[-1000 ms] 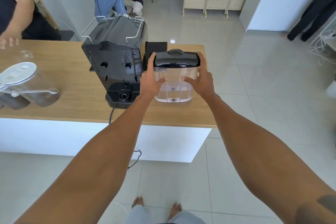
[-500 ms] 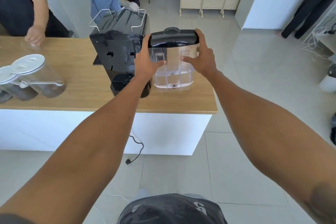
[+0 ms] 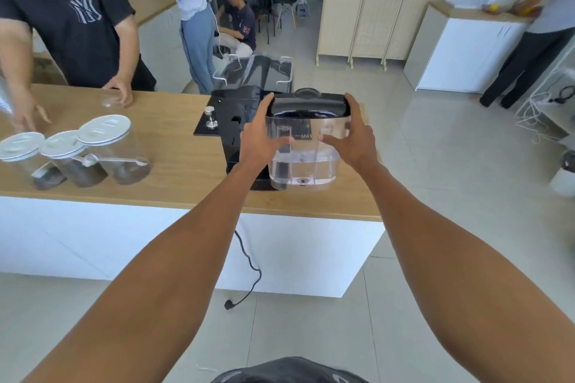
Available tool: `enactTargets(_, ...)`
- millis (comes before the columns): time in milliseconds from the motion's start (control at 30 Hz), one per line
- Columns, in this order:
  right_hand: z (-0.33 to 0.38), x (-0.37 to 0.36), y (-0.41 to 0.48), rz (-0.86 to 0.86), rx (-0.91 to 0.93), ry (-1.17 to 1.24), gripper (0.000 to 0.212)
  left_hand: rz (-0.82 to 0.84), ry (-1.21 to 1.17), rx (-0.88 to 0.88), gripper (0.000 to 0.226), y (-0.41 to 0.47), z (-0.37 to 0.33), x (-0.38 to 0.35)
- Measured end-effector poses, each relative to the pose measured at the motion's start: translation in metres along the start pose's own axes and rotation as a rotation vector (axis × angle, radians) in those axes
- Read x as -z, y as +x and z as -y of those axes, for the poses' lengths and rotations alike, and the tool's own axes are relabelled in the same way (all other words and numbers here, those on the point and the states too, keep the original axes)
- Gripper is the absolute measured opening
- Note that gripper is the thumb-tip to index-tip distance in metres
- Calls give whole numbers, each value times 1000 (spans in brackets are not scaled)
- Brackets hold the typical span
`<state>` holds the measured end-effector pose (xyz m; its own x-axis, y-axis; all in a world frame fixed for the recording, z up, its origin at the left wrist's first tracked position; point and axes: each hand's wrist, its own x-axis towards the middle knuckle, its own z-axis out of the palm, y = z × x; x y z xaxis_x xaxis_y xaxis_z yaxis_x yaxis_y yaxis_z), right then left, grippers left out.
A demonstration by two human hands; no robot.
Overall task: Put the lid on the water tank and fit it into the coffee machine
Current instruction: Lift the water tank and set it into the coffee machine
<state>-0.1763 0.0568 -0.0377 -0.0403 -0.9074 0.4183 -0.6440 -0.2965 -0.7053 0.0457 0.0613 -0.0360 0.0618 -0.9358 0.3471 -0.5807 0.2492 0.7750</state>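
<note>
The clear water tank (image 3: 306,165) carries its black lid (image 3: 308,106) on top and is held up in front of the black coffee machine (image 3: 233,121), covering the machine's right part. My left hand (image 3: 259,137) grips the tank's left side, thumb up by the lid. My right hand (image 3: 351,137) grips its right side. A "MAX" mark shows on the tank's front. The tank's base hangs near the counter top; whether it touches the machine I cannot tell.
The wooden counter (image 3: 174,165) holds three white-lidded jars (image 3: 105,146) at the left and a tamper (image 3: 211,116) on a black mat. A person in a black shirt (image 3: 74,22) leans on the far side. A power cord (image 3: 245,261) dangles to the floor.
The lidded tank has moved left and towards the coffee machine in both hands. My view has lifted, and the jars now sit closer to the machine in frame.
</note>
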Motion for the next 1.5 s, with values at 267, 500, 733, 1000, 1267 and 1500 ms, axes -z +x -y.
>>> enactTargets(267,44,-46,2,-13,-36,52,104,-22,32,1,105,14,31,50)
enactTargets(500,73,-73,10,-15,-13,97,99,-43,-3,-37,108,34,58,74)
enactTargets(733,86,-91,17,-1,-22,131,101,-56,-76,-29,105,39,73,85)
enactTargets(1000,88,-106,26,-20,-35,145,103,-50,-86,-36,108,53,81,89)
enactTargets(1267,84,-111,32,-45,-32,123,103,-52,-51,-55,108,64,87,87)
enactTargets(1500,80,-113,32,-46,-42,97,103,-39,-31,-59,106,64,93,83)
